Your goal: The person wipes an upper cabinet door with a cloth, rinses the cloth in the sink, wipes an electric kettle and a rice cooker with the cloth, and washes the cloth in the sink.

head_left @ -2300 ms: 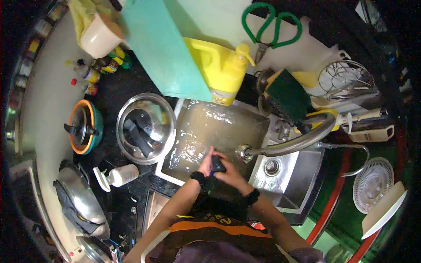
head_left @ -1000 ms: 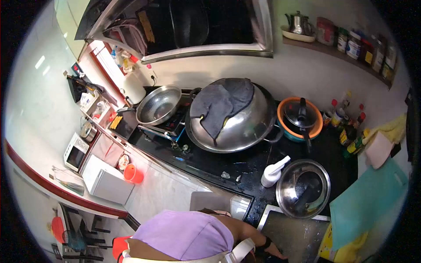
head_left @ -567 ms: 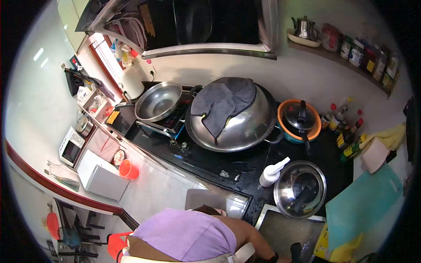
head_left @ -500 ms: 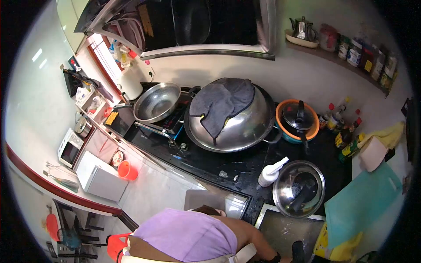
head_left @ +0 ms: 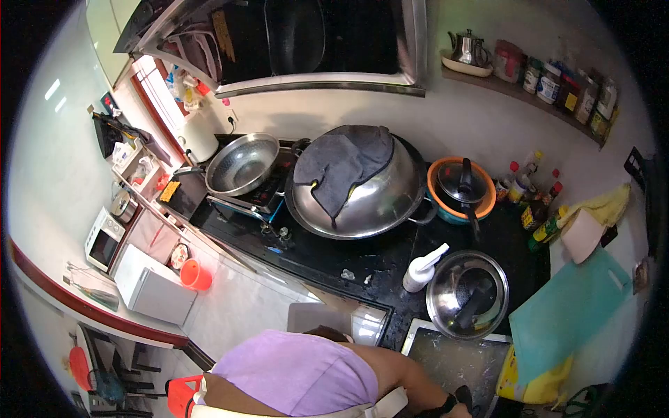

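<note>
1. Fingers of the left hand (head_left: 458, 412) are cut off at the bottom edge, right of centre; their opening and grip cannot be told. The right hand is out of view.
2. The dark item (head_left: 463, 396) is beside that hand, over the sink (head_left: 453, 355); it now appears closer to the wristband (head_left: 444, 405).
3. Earlier, both hands showed mid-frame; the view has since swung, so their handling is mostly hidden.

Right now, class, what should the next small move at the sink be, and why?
Probably to lower the dark item into the water: it appears over the sink, right beside the left hand. The picture's bottom edge cuts the hand off, so its grip cannot be confirmed.
</note>
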Tool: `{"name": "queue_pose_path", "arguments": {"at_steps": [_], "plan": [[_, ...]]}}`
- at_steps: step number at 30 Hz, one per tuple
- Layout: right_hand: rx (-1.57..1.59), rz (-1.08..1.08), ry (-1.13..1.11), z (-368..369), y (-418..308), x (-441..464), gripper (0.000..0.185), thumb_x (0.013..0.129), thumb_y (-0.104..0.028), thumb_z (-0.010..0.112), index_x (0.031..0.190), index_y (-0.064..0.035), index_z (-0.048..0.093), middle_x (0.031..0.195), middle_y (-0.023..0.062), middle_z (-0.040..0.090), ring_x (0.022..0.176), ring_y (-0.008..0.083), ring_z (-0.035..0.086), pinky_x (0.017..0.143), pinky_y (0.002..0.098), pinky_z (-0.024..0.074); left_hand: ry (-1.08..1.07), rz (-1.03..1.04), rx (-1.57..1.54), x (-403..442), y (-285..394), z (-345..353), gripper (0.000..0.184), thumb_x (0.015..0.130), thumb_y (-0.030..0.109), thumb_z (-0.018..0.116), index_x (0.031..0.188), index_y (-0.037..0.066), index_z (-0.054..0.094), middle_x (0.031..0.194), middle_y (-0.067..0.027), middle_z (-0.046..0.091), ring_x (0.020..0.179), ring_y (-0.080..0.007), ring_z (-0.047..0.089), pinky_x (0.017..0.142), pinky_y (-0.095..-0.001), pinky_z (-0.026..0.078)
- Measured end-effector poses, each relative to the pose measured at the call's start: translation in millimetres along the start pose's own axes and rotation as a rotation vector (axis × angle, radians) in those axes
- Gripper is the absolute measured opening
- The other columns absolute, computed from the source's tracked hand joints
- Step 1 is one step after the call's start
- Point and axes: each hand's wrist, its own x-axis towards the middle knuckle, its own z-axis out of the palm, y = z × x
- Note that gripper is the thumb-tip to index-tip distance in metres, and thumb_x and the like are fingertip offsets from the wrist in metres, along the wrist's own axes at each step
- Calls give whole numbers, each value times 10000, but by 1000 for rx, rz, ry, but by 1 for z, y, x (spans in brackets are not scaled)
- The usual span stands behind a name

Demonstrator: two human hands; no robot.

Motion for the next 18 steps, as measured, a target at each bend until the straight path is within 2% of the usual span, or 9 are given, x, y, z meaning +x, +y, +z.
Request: {"name": "queue_pose_path", "arguments": {"at_steps": [10,11,12,13,14,15,16,17,18], "plan": [[66,209,104,-92,115,-8,309,927,-98,517,1210,-14,608,1186,145,636,1091,265,599,940,349,442,-150,-194,-100,-64,17,66,413,880,409,573,930,13,679,831,-96,630,739,-190,525,666,-400,455],[47,251,114,-107,108,-13,308,927,-95,516,1209,-14,610,1187,145,637,1094,265,599,943,348,441,-174,-208,-148,-68,14,79,414,852,430,635,942,28,681,822,-88,626,742,-186,508,666,-389,447],[-5,102,158,-111,97,-29,260,930,-116,553,1141,7,642,1089,115,684,1008,212,634,909,318,460,-24,-297,-237,-77,13,98,453,836,446,661,1014,29,658,868,-88,638,760,-185,536,695,-357,462],[173,-85,172,-105,131,-33,247,939,-101,536,1136,7,639,1112,126,673,1018,208,627,910,326,457,-122,-420,-119,-79,23,103,510,837,440,660,1113,15,608,1047,-113,630,907,-209,567,773,-346,471],[75,-112,220,-112,111,-41,256,945,-138,530,1141,-23,648,1072,135,688,1002,196,644,878,308,465,-30,-567,-91,-89,43,112,554,829,413,665,1186,5,549,1078,-123,613,943,-235,573,785,-367,470],[117,-129,197,-117,104,-44,281,950,-162,522,1180,-37,624,1096,142,677,1033,240,640,889,318,460,-161,-343,-407,-67,-19,124,630,807,449,690,1213,-3,522,1001,-119,618,864,-257,567,739,-425,471],[34,-195,181,-128,104,-51,289,945,-176,521,1188,-59,624,1111,156,666,1051,278,630,902,322,455,-23,-586,-190,-79,19,125,596,818,431,694,1194,-3,534,886,-84,627,767,-259,577,671,-420,481],[94,-236,186,-132,114,-55,288,924,-165,527,1167,-57,637,1121,153,664,1047,307,629,900,324,460,-316,-244,11,-70,-14,115,441,873,392,646,1122,33,583,882,-61,640,763,-231,597,650,-376,492],[-26,-216,114,-129,153,-59,294,909,-148,530,1166,-54,636,1113,152,665,1032,312,632,891,326,464,-222,-457,-159,-55,-30,122,366,900,364,611,1093,53,597,877,-51,646,752,-220,606,644,-361,490]]}}
